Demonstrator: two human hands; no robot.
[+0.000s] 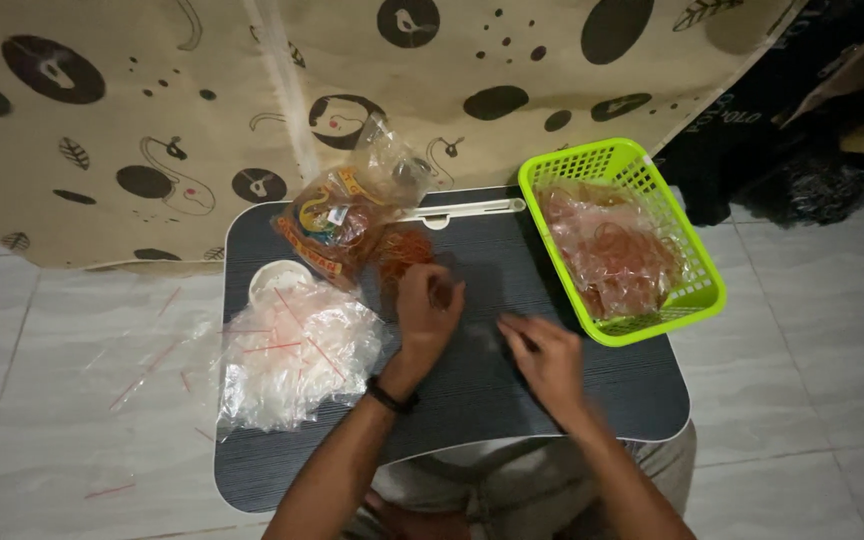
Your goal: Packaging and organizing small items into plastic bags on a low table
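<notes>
Spillage looks the likely risk: the left hand (428,300), fingers curled at the loose orange rubber bands (402,250) near the dark surface's (472,400) far edge, could scatter them, while the right hand (547,355) rests spread, empty.

Open clear bag with orange-yellow label (337,225) at tray's far-left corner
</notes>
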